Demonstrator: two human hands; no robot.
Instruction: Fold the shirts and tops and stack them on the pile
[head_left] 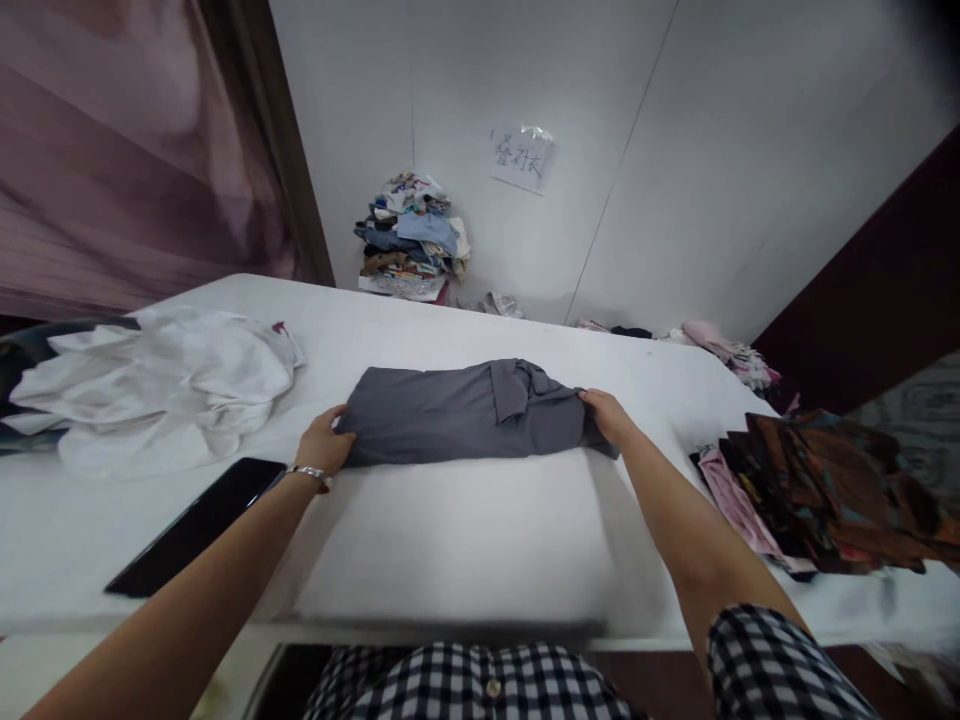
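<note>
A grey collared shirt (457,410) lies folded into a long strip across the white table (465,540). My left hand (324,442) grips the shirt's left end, thumb on top, a bracelet on the wrist. My right hand (607,415) closes on the shirt's right end near the collar. Both arms reach forward over the table.
A crumpled white garment (157,385) lies at the left. A black phone (199,522) rests near my left forearm. Dark patterned clothes (832,490) are stacked at the right. A heap of clothes (412,235) sits against the far wall under a paper sign (521,158).
</note>
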